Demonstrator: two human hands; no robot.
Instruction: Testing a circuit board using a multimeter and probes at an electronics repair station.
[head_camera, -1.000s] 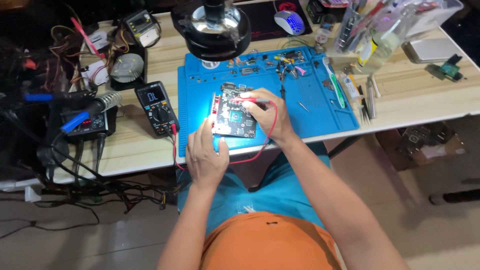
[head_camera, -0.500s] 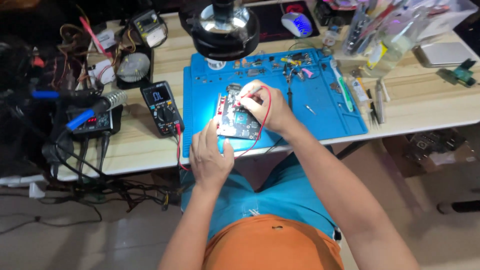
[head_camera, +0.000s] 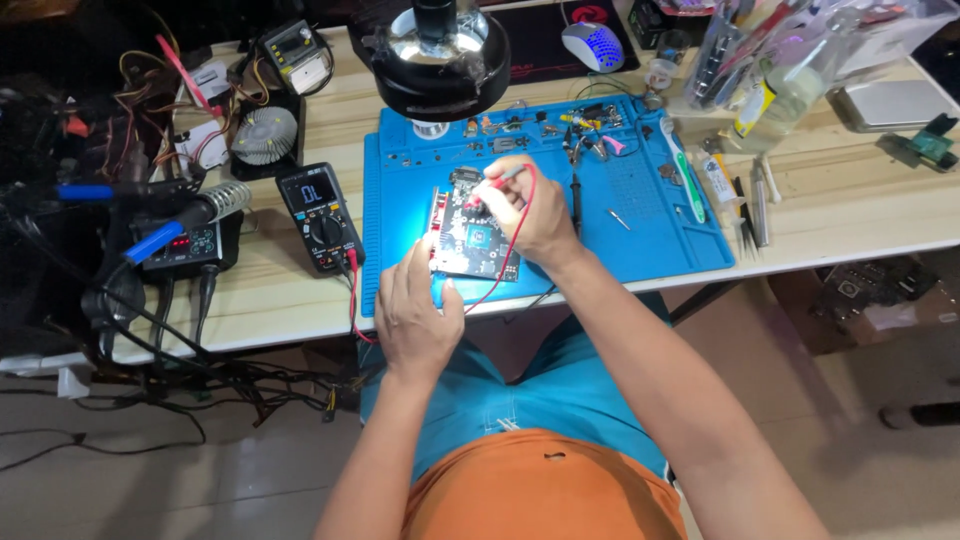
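**Two hands at a circuit board on a blue work mat**

Head view: a circuit board (head_camera: 468, 232) lies on a blue mat (head_camera: 650, 235) near the front edge of a pale wooden bench (head_camera: 850, 215), brightly lit from above. The right hand (head_camera: 530, 208) rests over the board's far right part, fingers curled closed around a red test probe (head_camera: 490, 188) whose tip points at the board's upper area. A red lead (head_camera: 512, 240) loops from that hand across the board's right side. The left hand (head_camera: 415, 310) sits at the board's near left corner, fingers bent and pressed together at the board's edge; whether it holds a probe cannot be told from here.

Just left of the mat, a black multimeter (head_camera: 318, 215) lies face up with its display lit. Further left stands a soldering station (head_camera: 190, 245) with a blue-handled iron (head_camera: 160, 238) in a coil holder. A round black magnifier lamp (head_camera: 440, 55) hangs over the mat's far edge. A computer mouse (head_camera: 590, 45) lies behind it, and a green toothbrush (head_camera: 685, 180) rests on the mat's right side.
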